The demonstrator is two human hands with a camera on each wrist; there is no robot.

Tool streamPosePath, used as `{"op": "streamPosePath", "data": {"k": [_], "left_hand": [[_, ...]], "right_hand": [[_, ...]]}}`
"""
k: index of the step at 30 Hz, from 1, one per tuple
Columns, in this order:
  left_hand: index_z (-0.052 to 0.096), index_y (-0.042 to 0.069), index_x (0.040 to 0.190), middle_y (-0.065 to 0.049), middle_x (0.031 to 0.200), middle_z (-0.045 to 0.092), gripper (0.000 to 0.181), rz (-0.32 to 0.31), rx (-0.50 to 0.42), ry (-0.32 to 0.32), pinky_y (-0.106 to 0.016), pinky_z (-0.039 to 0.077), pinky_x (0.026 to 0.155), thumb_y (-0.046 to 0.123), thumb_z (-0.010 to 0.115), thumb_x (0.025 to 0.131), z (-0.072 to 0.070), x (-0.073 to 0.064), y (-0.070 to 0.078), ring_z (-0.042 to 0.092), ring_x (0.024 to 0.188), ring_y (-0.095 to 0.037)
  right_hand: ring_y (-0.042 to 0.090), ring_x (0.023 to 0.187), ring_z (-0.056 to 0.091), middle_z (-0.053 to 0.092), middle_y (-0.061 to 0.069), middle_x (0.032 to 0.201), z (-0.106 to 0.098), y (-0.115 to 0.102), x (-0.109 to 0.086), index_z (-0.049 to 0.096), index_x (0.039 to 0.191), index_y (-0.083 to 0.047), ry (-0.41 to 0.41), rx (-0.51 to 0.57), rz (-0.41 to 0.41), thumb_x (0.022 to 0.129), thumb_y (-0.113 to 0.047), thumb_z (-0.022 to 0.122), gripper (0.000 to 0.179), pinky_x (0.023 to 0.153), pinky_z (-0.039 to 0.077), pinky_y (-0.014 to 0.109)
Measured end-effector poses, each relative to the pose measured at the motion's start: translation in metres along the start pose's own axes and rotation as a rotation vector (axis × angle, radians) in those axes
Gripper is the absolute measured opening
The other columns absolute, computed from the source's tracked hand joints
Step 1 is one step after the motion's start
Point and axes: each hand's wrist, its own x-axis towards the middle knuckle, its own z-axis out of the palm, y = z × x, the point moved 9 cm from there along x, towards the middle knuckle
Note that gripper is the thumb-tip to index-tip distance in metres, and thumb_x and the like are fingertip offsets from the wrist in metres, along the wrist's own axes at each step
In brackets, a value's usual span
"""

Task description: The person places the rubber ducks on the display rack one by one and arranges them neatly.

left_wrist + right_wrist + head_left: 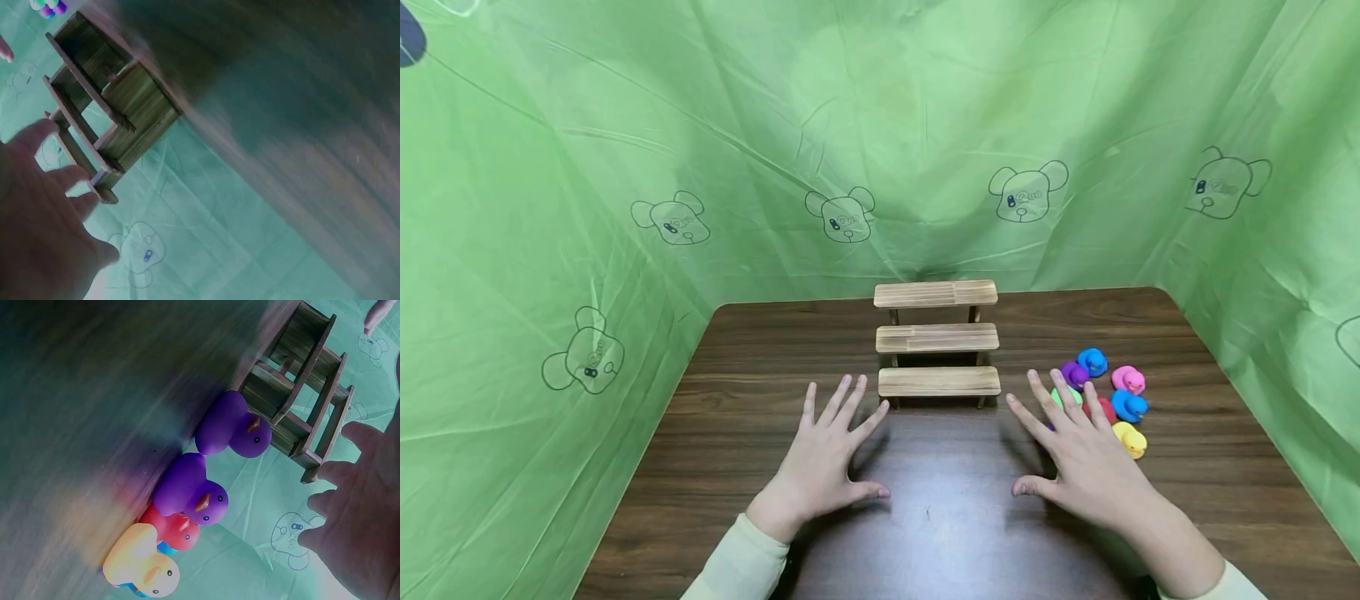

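Observation:
My left hand is spread above the table, left of a three-step wooden stand, holding nothing. On the other side my right hand is spread too, its fingers straight. In the head view it covers part of a cluster of rubber ducks. A yellow duck, a pink duck, a purple duck and two blue ones show around its fingers, while a red duck and a green duck are partly hidden. The right wrist view shows two purple ducks, apart from the hand.
The dark wooden table carries the stand near its back edge, with the ducks to the right. Green sheeting printed with bear faces encloses the back and both sides.

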Motion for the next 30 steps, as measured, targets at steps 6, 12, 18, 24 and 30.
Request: {"op": "streamPosePath", "data": {"k": [6, 12, 18, 24, 30], "left_hand": [[0.044, 0.024, 0.161, -0.009, 0.175, 0.014, 0.107, -0.085, -0.131, 0.036, -0.067, 0.005, 0.126, 0.078, 0.077, 0.075, 0.003, 0.005, -0.017, 0.017, 0.159, -0.031], [0.052, 0.016, 0.155, -0.008, 0.167, 0.037, 0.092, -0.163, -0.343, 0.076, -0.058, 0.032, 0.122, 0.059, 0.086, 0.081, 0.004, 0.014, -0.031, 0.039, 0.150, -0.033], [0.057, 0.014, 0.150, -0.009, 0.154, 0.054, 0.079, -0.246, -0.466, 0.127, -0.055, 0.045, 0.114, 0.046, 0.088, 0.085, 0.005, 0.025, -0.045, 0.051, 0.140, -0.032], [0.060, 0.017, 0.147, -0.002, 0.143, 0.062, 0.069, -0.265, -0.503, 0.141, -0.046, 0.048, 0.112, 0.042, 0.087, 0.088, 0.010, 0.035, -0.055, 0.058, 0.133, -0.025], [0.064, 0.010, 0.142, -0.009, 0.133, 0.068, 0.063, -0.295, -0.644, 0.144, -0.048, 0.053, 0.106, 0.032, 0.088, 0.088, 0.019, 0.044, -0.068, 0.064, 0.123, -0.030]], "right_hand": [[0.042, 0.159, 0.007, 0.014, 0.016, 0.174, -0.002, 0.003, -0.001, 0.040, 0.162, -0.016, 0.001, 0.044, 0.009, 0.079, -0.071, 0.078, 0.107, 0.128, -0.002, 0.061], [0.042, 0.152, 0.031, 0.032, 0.019, 0.168, -0.007, 0.008, -0.001, 0.049, 0.156, -0.009, 0.010, 0.086, 0.022, 0.083, -0.053, 0.085, 0.093, 0.127, 0.017, 0.062], [0.043, 0.137, 0.050, 0.052, 0.021, 0.152, -0.013, 0.010, 0.000, 0.063, 0.140, -0.002, 0.049, 0.088, -0.004, 0.078, -0.035, 0.093, 0.077, 0.108, 0.043, 0.070], [0.042, 0.132, 0.054, 0.059, 0.020, 0.144, -0.015, 0.014, -0.002, 0.067, 0.134, -0.001, 0.050, 0.093, -0.005, 0.077, -0.030, 0.094, 0.069, 0.107, 0.044, 0.069], [0.040, 0.124, 0.061, 0.067, 0.019, 0.132, -0.018, 0.021, -0.004, 0.073, 0.124, -0.001, 0.054, 0.077, 0.009, 0.077, -0.028, 0.093, 0.057, 0.108, 0.043, 0.065]]}}
